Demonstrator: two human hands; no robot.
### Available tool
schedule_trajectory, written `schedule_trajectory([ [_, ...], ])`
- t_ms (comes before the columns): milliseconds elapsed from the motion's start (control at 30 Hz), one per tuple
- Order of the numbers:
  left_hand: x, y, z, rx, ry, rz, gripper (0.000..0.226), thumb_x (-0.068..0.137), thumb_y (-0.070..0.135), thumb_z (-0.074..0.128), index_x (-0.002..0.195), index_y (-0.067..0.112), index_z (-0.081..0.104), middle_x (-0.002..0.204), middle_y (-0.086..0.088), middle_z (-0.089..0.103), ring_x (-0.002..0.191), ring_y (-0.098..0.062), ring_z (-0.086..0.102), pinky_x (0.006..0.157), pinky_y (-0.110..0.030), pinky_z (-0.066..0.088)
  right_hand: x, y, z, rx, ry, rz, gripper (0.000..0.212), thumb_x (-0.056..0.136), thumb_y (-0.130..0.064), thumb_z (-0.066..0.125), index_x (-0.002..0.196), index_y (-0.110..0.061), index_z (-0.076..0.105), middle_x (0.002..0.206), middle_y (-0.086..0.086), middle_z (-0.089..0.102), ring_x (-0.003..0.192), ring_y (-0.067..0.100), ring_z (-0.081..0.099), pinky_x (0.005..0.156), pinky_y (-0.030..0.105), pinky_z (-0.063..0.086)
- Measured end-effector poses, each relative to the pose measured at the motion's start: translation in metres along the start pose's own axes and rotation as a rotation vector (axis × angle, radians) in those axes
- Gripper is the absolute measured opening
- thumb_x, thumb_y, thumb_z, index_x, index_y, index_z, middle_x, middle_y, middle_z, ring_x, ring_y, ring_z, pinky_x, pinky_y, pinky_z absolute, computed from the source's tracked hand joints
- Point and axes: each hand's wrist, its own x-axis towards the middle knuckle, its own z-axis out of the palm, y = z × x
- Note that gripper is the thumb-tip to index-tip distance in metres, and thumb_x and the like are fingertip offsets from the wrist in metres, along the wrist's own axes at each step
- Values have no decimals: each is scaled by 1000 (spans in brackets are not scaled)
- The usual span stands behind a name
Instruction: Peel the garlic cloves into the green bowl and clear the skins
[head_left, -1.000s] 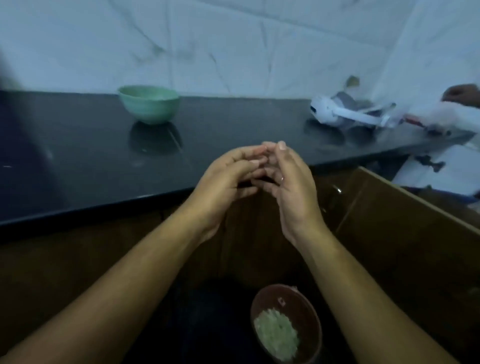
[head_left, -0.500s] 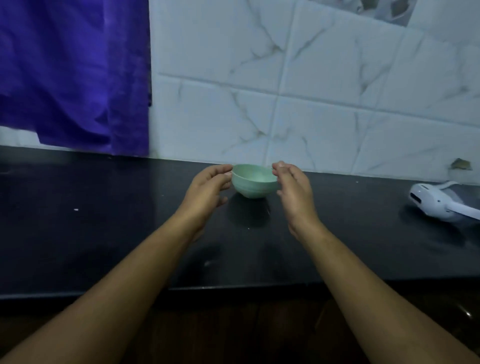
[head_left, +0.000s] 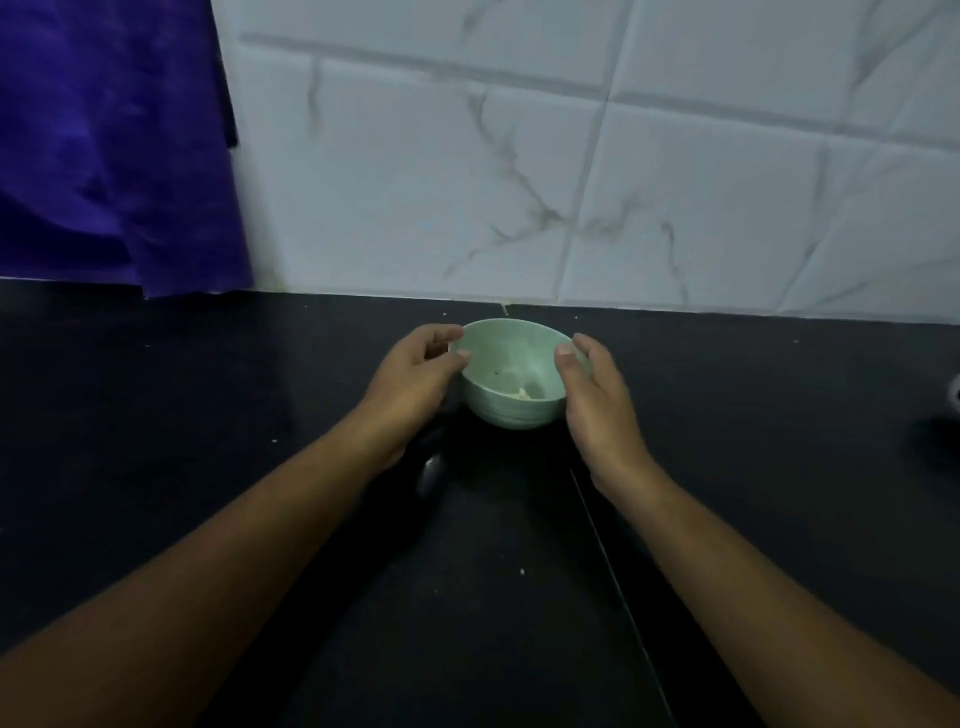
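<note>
The green bowl (head_left: 511, 410) is gripped by the left hand (head_left: 410, 387) and right hand (head_left: 597, 410), fingers (head_left: 439, 332) curled on its rim — only pale scraps (head_left: 524, 393) are seen inside, so peeling is judged unfinished.

Green bowl (head_left: 511, 415) on black counter (head_left: 753, 426), its rim in the grip of left hand (head_left: 410, 395) and right hand (head_left: 597, 410).
</note>
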Motion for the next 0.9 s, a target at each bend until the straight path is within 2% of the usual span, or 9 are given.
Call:
schedule_trajectory([
  [133, -10, -4, -22, 37, 19, 14, 31, 104, 15, 61, 132, 27, 65, 112, 11, 76, 98, -1, 72, 81, -22, 59, -6, -1, 13, -92, -77, -23, 52, 108, -43, 47, 157, -27, 38, 155, -7, 46, 140, 10, 46, 118, 37, 39],
  [233, -23, 2, -37, 52, 46, -11, 38, 104, 10, 62, 139, 24, 61, 124, 10, 74, 112, -2, 69, 93, -23, 56, -14, -15, 21, -153, -174, 10, 59, 110, -43, 43, 163, -26, 24, 165, -8, 33, 149, 10, 35, 121, 32, 31],
  [333, -33, 13, -53, 82, 94, -67, 39, 105, 14, 61, 138, 34, 59, 128, 15, 71, 119, 1, 66, 98, -23, 54, -17, -33, 31, -224, -306, 61, 63, 110, -45, 40, 165, -24, 17, 169, -8, 24, 153, 9, 26, 119, 25, 23],
  [467, -42, 28, -71, 181, 112, -122, 41, 106, 14, 59, 143, 30, 57, 128, 23, 68, 120, 5, 64, 99, -18, 53, -19, -50, 38, -321, -425, 96, 66, 109, -47, 39, 165, -24, 14, 170, -5, 25, 153, 15, 30, 123, 37, 28],
  [600, -44, 38, -79, 272, 63, -179, 47, 106, 21, 60, 152, 25, 50, 135, 21, 62, 118, 5, 63, 109, -29, 49, -10, -62, 37, -407, -515, 134, 69, 108, -52, 38, 165, -24, 13, 170, -1, 26, 153, 21, 30, 124, 43, 28],
  [667, -42, 50, -83, 336, 35, -223, 55, 107, 29, 59, 159, 21, 42, 145, 16, 54, 127, -2, 57, 114, -31, 44, -3, -74, 34, -450, -544, 136, 70, 108, -53, 38, 166, -22, 13, 171, 1, 22, 155, 22, 26, 124, 42, 25],
  [767, -37, 67, -89, 414, -4, -241, 64, 107, 36, 58, 163, 20, 34, 163, -1, 43, 143, -17, 49, 120, -41, 41, 9, -94, 30, -507, -567, 96, 71, 108, -52, 38, 166, -20, 12, 171, 4, 22, 155, 24, 25, 124, 42, 24],
  [900, -31, 95, -91, 491, -40, -236, 66, 107, 40, 56, 164, 22, 31, 166, -8, 39, 148, -22, 44, 121, -46, 40, 18, -121, 26, -565, -598, 37, 69, 108, -50, 38, 165, -19, 16, 170, 5, 25, 154, 25, 29, 121, 41, 27],
])
